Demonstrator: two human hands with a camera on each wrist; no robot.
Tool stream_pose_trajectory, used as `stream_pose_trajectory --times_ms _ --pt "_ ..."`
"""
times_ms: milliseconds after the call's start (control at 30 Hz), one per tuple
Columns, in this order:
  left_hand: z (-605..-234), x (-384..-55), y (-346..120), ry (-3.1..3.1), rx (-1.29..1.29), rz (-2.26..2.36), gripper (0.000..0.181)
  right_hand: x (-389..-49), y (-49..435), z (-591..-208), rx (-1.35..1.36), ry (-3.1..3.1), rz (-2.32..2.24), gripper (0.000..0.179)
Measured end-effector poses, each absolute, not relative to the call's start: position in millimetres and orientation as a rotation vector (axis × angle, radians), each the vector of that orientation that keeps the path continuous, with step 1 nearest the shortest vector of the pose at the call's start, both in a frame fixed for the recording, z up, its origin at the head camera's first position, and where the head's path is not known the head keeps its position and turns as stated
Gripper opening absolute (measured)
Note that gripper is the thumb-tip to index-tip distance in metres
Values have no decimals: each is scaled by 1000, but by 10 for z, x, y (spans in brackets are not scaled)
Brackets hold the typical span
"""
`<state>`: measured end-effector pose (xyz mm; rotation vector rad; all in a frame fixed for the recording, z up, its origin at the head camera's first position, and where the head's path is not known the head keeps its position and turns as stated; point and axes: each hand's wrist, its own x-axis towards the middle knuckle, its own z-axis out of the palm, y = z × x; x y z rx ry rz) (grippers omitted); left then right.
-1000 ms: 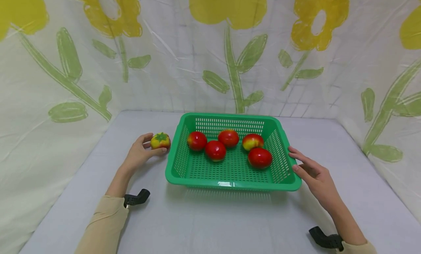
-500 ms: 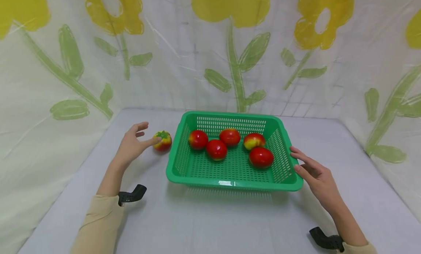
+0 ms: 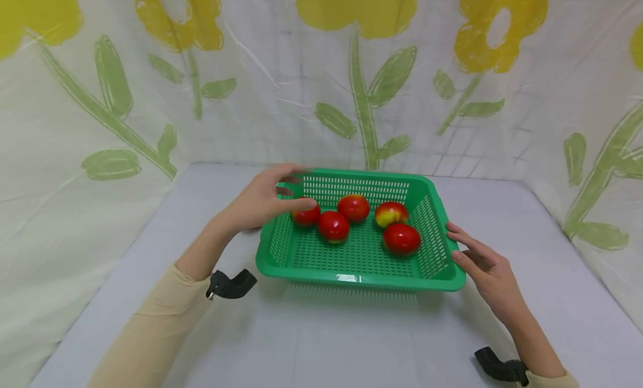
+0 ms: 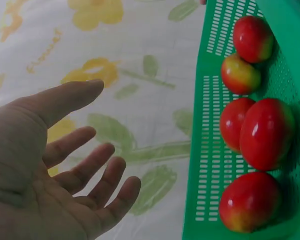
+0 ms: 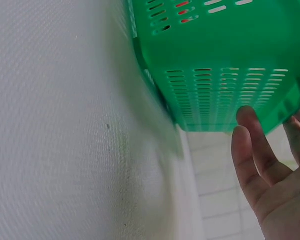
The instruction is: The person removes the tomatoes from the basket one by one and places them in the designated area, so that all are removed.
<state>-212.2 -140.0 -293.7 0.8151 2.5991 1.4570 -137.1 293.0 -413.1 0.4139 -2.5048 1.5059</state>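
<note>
A green plastic basket (image 3: 311, 275) holds several glossy red fruits, some with yellow patches, among them one red-and-yellow fruit (image 3: 392, 215). My left hand (image 3: 258, 201) hovers over the basket's left side, in front of one red fruit (image 3: 306, 214). In the left wrist view that hand (image 4: 50, 185) has its fingers spread and loosely bent, with nothing in them. A fruit with a green leafy top, outside the basket on the left, is almost wholly hidden behind the left hand. My right hand (image 3: 489, 276) touches the basket's right rim from outside, fingers (image 5: 247, 155) loosely bent beside its slotted wall.
A white cloth-covered table (image 3: 331, 343) lies under the basket. Behind it hangs a white sheet (image 3: 281, 125) painted with yellow flowers and green leaves. Each wrist carries a black camera mount (image 3: 233, 284).
My left hand has drawn away from the leafy-topped fruit, lifted, and moved right over the basket's left side. The right hand has stayed at the right rim.
</note>
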Motion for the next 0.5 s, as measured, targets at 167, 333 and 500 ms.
stream_pose_trajectory --times_ms 167,333,500 --pt "-2843 -2220 -1039 2480 938 1324 52 -1377 2923 -4123 418 -2500 1513 41" --pt "-2848 -2361 -733 2375 1044 1251 46 -1377 2932 -4135 423 -2493 1513 41" --pt "-2985 -2503 -500 2264 1077 1188 46 -1380 2938 -4143 440 -2486 1516 41"
